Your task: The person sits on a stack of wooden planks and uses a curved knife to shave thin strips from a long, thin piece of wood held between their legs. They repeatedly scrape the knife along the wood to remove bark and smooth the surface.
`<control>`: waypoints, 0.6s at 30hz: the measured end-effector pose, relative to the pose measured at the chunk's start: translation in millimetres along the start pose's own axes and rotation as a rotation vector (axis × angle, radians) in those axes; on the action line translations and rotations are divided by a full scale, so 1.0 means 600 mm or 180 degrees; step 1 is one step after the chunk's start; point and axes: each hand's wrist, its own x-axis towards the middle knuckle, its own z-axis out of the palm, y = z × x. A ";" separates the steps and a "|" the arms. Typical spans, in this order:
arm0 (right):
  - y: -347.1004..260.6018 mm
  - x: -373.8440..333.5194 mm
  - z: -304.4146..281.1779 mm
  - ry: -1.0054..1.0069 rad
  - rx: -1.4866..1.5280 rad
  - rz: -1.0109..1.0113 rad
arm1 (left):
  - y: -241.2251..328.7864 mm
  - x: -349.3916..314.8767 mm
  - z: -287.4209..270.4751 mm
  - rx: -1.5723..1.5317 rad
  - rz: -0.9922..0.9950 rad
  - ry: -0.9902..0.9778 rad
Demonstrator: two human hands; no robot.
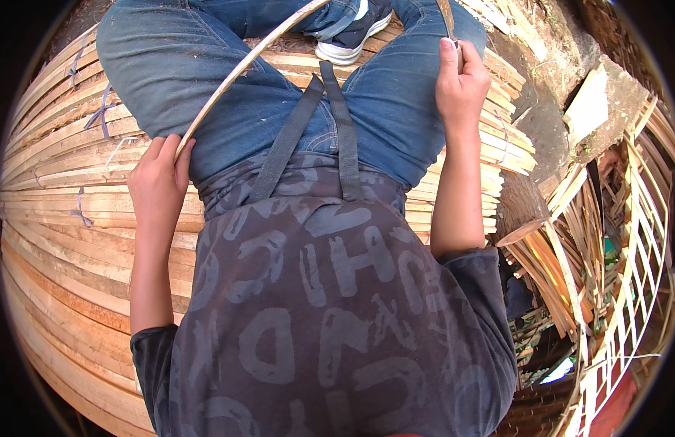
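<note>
My left hand (159,171) is closed around the lower end of a long, thin, pale wooden strip (244,64), beside my left thigh. From there the strip curves up and rightward over my lap, leaving the top edge of the picture. Over my right knee, my right hand (461,84) grips a knife by its handle, thumb pressed along it. The knife's narrow, brownish blade (446,16) points away from me, its tip cut off by the top edge. Strip and blade are apart where they show.
I sit cross-legged on bundled wooden slats (75,255), several tied with purple strips (101,113). To the right are a flat stone (614,102), a cut log (523,211), a heap of thin split sticks (549,269) and a pale open lattice (621,313). My shoe (348,40) is ahead.
</note>
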 end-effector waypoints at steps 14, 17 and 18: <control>-0.049 -0.028 0.073 -0.0600 -0.0392 -0.0376 | -0.025 -0.020 0.005 -0.0563 -0.0586 -0.0222; -0.052 -0.036 0.082 -0.0631 -0.0485 -0.0547 | -0.027 -0.011 0.010 -0.0703 -0.0720 -0.0460; -0.055 -0.038 0.082 -0.0650 -0.0523 -0.0583 | -0.028 -0.009 0.013 -0.0729 -0.0752 -0.0531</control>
